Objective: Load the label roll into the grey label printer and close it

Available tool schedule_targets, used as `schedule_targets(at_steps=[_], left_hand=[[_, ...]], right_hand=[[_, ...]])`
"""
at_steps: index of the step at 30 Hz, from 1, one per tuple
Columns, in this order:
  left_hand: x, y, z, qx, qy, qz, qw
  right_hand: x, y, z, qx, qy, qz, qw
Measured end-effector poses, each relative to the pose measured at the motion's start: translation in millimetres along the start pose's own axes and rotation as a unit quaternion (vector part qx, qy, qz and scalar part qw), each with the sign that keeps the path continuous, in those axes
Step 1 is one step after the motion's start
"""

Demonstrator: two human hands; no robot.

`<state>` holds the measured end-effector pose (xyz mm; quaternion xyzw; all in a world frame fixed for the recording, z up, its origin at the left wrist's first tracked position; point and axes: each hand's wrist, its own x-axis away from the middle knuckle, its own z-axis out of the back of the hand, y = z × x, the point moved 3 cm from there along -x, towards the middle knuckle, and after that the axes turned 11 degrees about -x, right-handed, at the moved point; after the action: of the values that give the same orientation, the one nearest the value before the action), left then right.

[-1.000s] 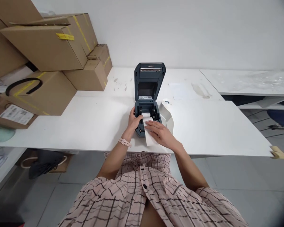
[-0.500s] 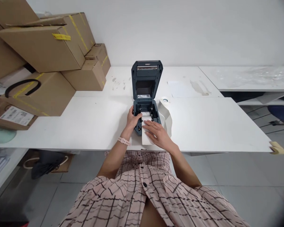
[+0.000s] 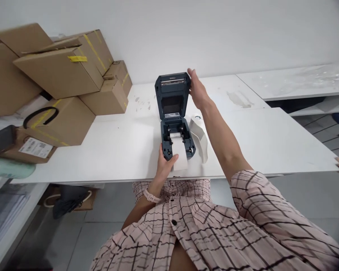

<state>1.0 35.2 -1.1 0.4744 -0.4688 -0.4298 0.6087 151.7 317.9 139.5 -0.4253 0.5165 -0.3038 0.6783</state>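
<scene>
A dark blue-grey label printer (image 3: 191, 145) stands on the white table with its lid (image 3: 173, 90) raised. A white label strip (image 3: 180, 152) runs from the roll inside and hangs out over the printer's front. My left hand (image 3: 165, 162) grips the printer's front left corner, its thumb pressing on the strip and its fingers along the side. Up at the lid's top right edge, my right hand (image 3: 197, 88) holds on, with part of its fingers hidden behind the lid. A loose curl of backing paper (image 3: 201, 141) lies right of the printer.
Cardboard boxes (image 3: 64, 71) are piled at the left, a black curved handle (image 3: 41, 113) on one. A mint-green roll (image 3: 11, 167) lies at the left edge. Behind the white table (image 3: 118, 158) rises a wall. A small white roll (image 3: 197, 119) sits by the printer.
My right hand has left the label strip and moved up to the lid's right edge. My left hand has slid from inside the printer down to its front left corner.
</scene>
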Motion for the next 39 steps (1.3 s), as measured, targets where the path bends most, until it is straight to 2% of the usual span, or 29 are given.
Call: schedule_targets(at_steps=[2, 4, 7, 10, 12, 14, 18, 21, 23, 26, 32, 34, 37, 38, 39], left_hand=[[2, -1, 1.7, 0.006, -0.014, 0.0, 1.0], [3, -3, 6.7, 0.013, -0.011, 0.012, 1.0], [1, -4, 19.0, 0.037, 0.043, 0.027, 0.998], [-5, 6, 26.7, 0.054, 0.089, -0.007, 0.995], [-11, 16, 24.8, 0.056, 0.1, -0.033, 0.993], [-16, 23, 18.1, 0.061, 0.098, -0.038, 0.993], [-22, 22, 3.3, 0.082, 0.062, 0.006, 0.995], [-24, 15, 1.7, 0.078, 0.05, 0.021, 0.995], [-25, 10, 3.3, 0.073, 0.056, 0.013, 0.996], [-27, 5, 4.0, 0.065, 0.065, -0.017, 0.996], [-29, 6, 6.4, 0.025, 0.069, -0.061, 0.995], [-19, 5, 9.7, -0.007, 0.097, -0.066, 0.993], [10, -3, 15.8, -0.065, 0.225, -0.067, 0.97], [19, -7, 14.6, -0.072, 0.231, -0.05, 0.969], [26, -12, 10.3, -0.072, 0.188, -0.023, 0.979]], right_hand=[[-8, -4, -6, -0.022, 0.0, -0.006, 1.0], [16, -16, -11, -0.025, 0.031, 0.014, 0.999], [92, -35, -18, -0.012, 0.087, 0.049, 0.995], [172, -40, -30, 0.019, 0.11, 0.05, 0.992], [209, -33, -40, 0.037, 0.108, 0.044, 0.992], [230, -21, -46, 0.03, 0.11, 0.017, 0.993], [241, 11, -48, -0.071, 0.149, -0.113, 0.98], [243, 30, -50, -0.159, 0.15, -0.201, 0.955], [247, 38, -54, -0.207, 0.141, -0.236, 0.939], [252, 45, -58, -0.232, 0.144, -0.241, 0.931], [255, 52, -60, -0.215, 0.145, -0.182, 0.948], [255, 53, -60, -0.206, 0.14, -0.179, 0.952], [254, 55, -59, -0.181, 0.138, -0.177, 0.958], [254, 56, -59, -0.166, 0.138, -0.173, 0.961], [253, 56, -59, -0.149, 0.138, -0.168, 0.965]])
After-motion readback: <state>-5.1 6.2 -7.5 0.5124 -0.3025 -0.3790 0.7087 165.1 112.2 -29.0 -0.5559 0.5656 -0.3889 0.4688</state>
